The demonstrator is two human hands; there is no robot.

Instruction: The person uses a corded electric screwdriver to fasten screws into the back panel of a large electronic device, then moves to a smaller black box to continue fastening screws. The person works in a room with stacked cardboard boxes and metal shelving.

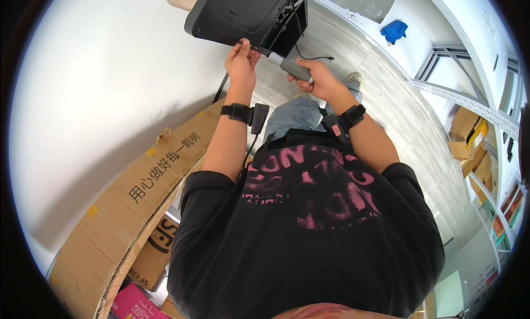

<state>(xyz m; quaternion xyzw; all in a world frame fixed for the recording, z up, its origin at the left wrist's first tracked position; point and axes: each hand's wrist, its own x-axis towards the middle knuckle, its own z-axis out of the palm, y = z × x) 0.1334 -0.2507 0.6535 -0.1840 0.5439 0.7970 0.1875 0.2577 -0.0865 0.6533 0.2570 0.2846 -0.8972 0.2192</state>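
The left hand [241, 58] pinches the lower edge of the black device [245, 12], which is held up against the white wall [99, 98]. Just right of that edge, the right hand [317, 79] is wrapped around a grey tool [295, 69] pointing at the device's open side, where a black cable [309, 54] dangles.

Bright, even daylight — fisheye-bent edges

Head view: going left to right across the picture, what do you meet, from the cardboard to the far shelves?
Flattened cardboard box → left hand on the black device's edge → right hand gripping a grey tool → blue cloth → stacked cartons by the shelves.
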